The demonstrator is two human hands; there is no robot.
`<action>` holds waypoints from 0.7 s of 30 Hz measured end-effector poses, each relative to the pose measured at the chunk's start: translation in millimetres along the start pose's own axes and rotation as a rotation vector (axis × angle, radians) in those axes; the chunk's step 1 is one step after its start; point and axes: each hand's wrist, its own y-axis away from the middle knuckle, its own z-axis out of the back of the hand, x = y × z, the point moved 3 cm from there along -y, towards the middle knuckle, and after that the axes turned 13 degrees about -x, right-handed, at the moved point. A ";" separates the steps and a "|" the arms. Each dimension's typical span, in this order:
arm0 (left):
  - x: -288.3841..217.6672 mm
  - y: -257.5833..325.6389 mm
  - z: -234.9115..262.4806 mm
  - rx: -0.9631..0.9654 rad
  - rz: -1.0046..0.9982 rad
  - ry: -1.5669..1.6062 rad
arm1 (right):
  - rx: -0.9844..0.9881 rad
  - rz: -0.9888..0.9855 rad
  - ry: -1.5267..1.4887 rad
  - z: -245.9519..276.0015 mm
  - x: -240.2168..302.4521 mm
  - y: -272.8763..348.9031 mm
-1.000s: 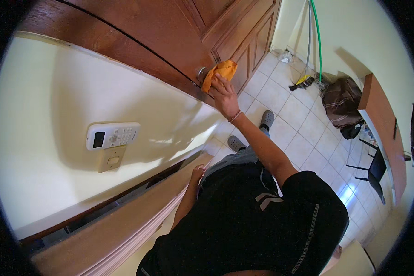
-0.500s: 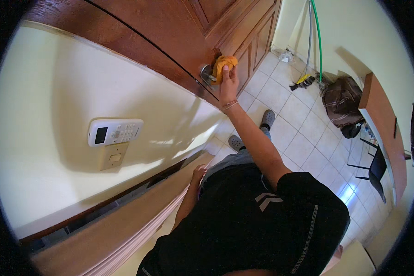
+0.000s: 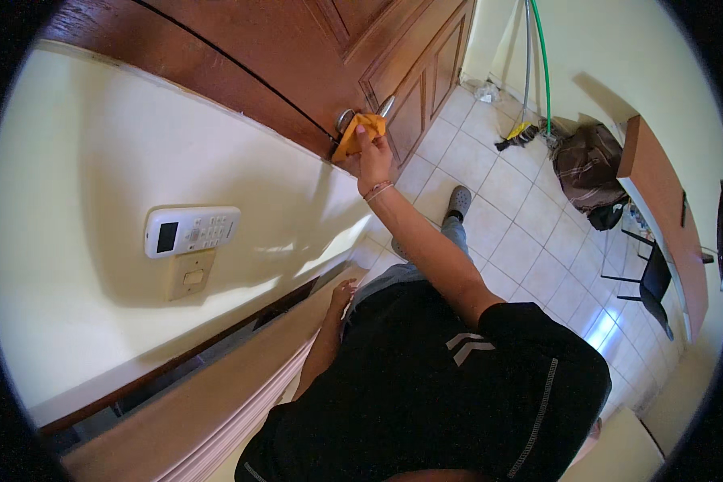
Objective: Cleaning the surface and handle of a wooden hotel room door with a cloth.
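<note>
My right hand (image 3: 373, 159) pinches an orange cloth (image 3: 359, 135) against the wooden door (image 3: 297, 52). The cloth lies at the near side of the metal door handle (image 3: 386, 106) and covers part of it. Beyond the cloth, the silver lever's end sticks out; part of the round metal plate (image 3: 345, 120) shows beside it. Down by my left hip hangs my left hand (image 3: 343, 292), its fingers loose and nothing visible in them.
On the cream wall to the left, a white remote control (image 3: 191, 230) sits above a light switch (image 3: 191, 275). A brown bag (image 3: 586, 169), a wooden desk (image 3: 659, 209) and a black chair (image 3: 655, 281) stand on the right. A green hose (image 3: 541, 64) hangs at the back.
My right hand has moved the cloth left and down, off the lever toward the door's edge. The lever's end is now uncovered. One foot has shifted.
</note>
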 end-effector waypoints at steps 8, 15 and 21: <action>2.0 9.1 1.4 -0.017 -0.086 0.004 | 0.288 0.585 0.571 31.4 -32.5 15.1; 18.3 18.7 12.1 -0.041 -0.190 -0.096 | 0.227 0.538 0.621 19.7 -44.8 6.6; 21.2 1.4 12.0 -0.023 -0.261 -0.189 | 0.147 0.554 0.702 49.3 -51.2 -32.5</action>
